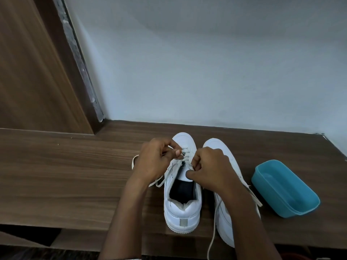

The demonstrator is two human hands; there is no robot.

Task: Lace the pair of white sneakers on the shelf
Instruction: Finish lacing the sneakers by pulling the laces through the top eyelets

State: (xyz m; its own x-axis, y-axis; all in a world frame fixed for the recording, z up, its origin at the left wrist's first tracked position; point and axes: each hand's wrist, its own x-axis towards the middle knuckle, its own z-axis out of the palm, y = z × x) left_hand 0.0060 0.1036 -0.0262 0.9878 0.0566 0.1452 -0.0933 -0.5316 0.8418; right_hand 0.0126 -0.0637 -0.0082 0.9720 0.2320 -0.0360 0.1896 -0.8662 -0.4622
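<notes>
Two white sneakers stand side by side on the brown wooden shelf (65, 175), toes toward the wall. The left sneaker (183, 209) has a few rows of lace across its front eyelets. My left hand (156, 160) pinches the white lace (185, 153) at the eyelets on the shoe's left side. My right hand (208, 169) pinches the shoe's right eyelet edge beside the tongue. The right sneaker (216, 145) is partly hidden under my right forearm; its loose lace (213, 239) hangs over the shelf's front edge.
A teal plastic tub (285, 188) lies tilted on the shelf right of the shoes. A pale wall stands behind, a wooden door panel (33, 72) at the left. Loose lace ends (155, 182) trail left of the left sneaker.
</notes>
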